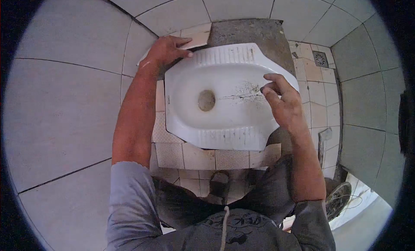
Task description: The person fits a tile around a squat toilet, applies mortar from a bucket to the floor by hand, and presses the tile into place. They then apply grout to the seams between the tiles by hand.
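At the back left corner of a white squat toilet point(190, 140), my left hand point(166, 52) grips the edge of a pale tile point(196, 40). Its index finger lies along the tile and the thumb is lower, near the ribbed rim. My right hand point(285, 101) hovers over the right end of the pan, its fingers curled and the thumb bent towards them. Whatever it may hold is too small to make out. Dark crumbs point(246, 95) lie scattered in the pan beside it, in a streak pointing to the round drain hole point(206, 100).
Bare grey mortar point(248, 31) shows behind the toilet. Textured tiles point(199, 156) edge the front of the step. A floor drain grate point(320, 59) lies at the back right, and a flat tool or offcut point(323, 143) rests against the tiles. Large wall tiles point(69, 86) enclose the space.
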A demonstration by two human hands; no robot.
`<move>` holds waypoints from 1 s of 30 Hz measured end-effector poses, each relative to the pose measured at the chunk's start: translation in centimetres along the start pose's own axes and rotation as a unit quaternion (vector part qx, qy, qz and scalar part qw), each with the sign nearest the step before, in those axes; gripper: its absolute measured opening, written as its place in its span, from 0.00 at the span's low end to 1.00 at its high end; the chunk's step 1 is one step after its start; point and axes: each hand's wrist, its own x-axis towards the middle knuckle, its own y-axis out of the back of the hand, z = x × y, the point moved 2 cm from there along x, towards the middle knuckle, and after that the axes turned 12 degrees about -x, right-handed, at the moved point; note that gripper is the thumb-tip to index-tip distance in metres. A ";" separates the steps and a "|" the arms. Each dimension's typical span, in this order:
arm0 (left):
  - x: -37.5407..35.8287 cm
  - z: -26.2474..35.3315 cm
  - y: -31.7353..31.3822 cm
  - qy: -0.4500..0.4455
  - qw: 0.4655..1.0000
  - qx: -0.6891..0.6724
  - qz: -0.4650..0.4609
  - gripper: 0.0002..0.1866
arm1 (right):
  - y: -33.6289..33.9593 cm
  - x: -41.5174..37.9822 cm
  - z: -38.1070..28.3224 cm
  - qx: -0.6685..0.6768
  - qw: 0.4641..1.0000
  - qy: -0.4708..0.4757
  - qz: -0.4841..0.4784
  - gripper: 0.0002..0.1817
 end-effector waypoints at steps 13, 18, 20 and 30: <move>-2.8 -3.3 -7.9 -0.003 0.997 0.076 0.019 0.38 | -0.2 0.4 0.0 -0.009 0.999 -0.035 -0.034 0.17; -3.6 -3.7 -9.3 0.003 0.998 0.037 0.056 0.39 | -0.7 0.4 0.5 -0.002 0.998 -0.039 -0.049 0.17; -3.7 -3.9 -9.6 0.001 0.998 0.017 0.065 0.40 | -1.0 0.4 0.5 0.020 0.997 -0.041 -0.054 0.18; -4.4 -3.4 -9.9 0.018 0.996 0.015 0.086 0.36 | -2.4 0.7 0.0 -0.001 0.995 -0.046 -0.086 0.18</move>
